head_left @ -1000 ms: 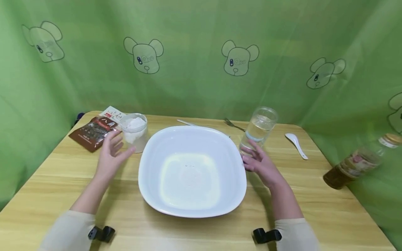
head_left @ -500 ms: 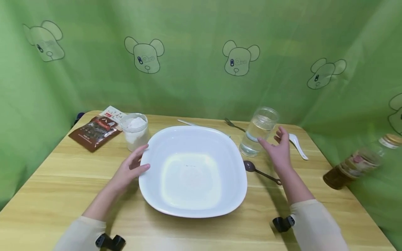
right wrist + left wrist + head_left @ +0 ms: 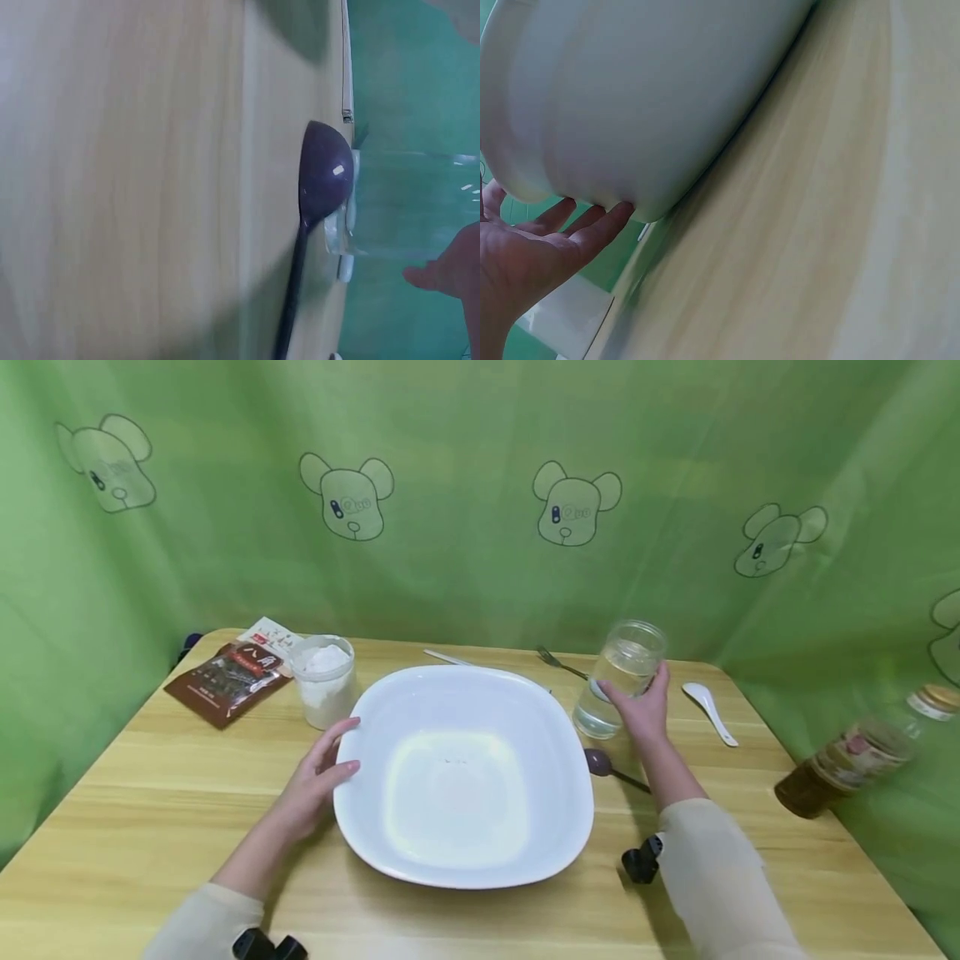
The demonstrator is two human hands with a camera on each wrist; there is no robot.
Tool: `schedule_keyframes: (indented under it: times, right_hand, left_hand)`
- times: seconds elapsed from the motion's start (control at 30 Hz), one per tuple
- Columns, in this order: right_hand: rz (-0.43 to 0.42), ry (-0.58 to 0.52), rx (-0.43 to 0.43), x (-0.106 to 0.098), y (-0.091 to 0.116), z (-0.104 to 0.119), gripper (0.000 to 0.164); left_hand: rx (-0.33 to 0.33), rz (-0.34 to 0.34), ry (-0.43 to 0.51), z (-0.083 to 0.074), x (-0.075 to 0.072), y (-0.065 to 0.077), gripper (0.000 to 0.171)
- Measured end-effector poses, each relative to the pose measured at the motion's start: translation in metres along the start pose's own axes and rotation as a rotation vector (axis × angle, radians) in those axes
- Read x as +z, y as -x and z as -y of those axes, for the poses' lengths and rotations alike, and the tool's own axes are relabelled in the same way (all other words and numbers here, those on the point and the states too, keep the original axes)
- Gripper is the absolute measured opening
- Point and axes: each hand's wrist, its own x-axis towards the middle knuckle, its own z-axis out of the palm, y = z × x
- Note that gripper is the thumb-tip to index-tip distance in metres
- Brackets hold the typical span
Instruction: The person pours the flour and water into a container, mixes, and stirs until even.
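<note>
A large white basin (image 3: 461,860) stands mid-table. My left hand (image 3: 303,789) grips its left side, thumb and forefinger at the rim; in the left wrist view fingertips (image 3: 622,210) rest on the basin's outer wall (image 3: 630,97). To the right of the basin stands an open glass jar (image 3: 633,647) partly filled with clear liquid. My right hand (image 3: 647,712) holds it from the right, thumb across the front and fingers mostly hidden behind. In the right wrist view the thumb (image 3: 442,271) shows beside the jar (image 3: 405,195). A dark purple ladle (image 3: 598,762) lies in front of the jar.
At left are a tub of white powder (image 3: 326,685), a brown packet (image 3: 225,685) and a white packet (image 3: 270,633) behind it. A fork (image 3: 558,662) lies behind the basin, a white spoon (image 3: 705,702) farther right. A corked bottle (image 3: 855,760) of dark liquid stands at the right edge.
My left hand has moved right and forward from beside the tub to the basin's rim. My right hand swung out right, uncovering the ladle, then came back left around the jar.
</note>
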Motion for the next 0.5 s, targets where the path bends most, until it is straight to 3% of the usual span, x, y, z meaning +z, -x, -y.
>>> schedule_keyframes:
  times: [0.07,0.27,0.5]
  right_hand:
    - [-0.032,-0.002,0.053,0.004,0.005,0.008,0.108]
    - [-0.127,0.015,0.189,0.016,0.038,0.066,0.109]
    - [-0.181,0.021,0.183,0.020,0.036,0.072,0.099]
  left_hand:
    - [0.002,-0.006,0.000,0.001,0.001,0.000,0.056]
    - [-0.014,-0.015,-0.002,0.002,0.002,0.001,0.056]
    - [-0.007,-0.006,-0.011,0.001,0.002,0.002,0.055]
